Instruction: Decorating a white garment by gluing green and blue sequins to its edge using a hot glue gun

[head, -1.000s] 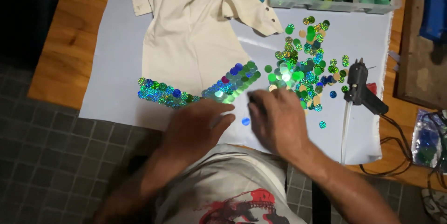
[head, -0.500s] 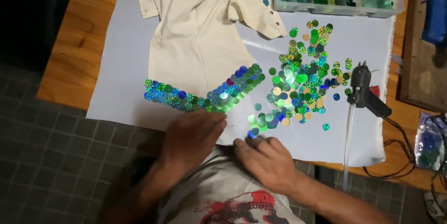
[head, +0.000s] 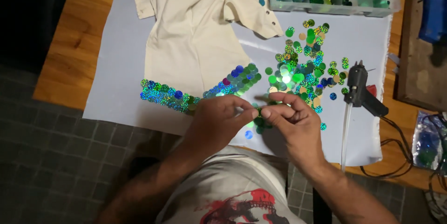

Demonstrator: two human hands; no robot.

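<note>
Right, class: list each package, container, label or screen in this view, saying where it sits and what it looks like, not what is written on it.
Compartment box: top edge, right of centre; clear rectangular plastic, cells of green, blue and yellow sequins.
Plastic bag: right edge, on the wooden table; clear, crinkled, blue and green contents.
Labels, signs, screens: none visible.

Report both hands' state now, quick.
Left hand: fingers pinched together, meeting the right hand's fingertips; what it holds cannot be told.
Right hand: fingers pinched over the loose sequins; contents cannot be told.
</note>
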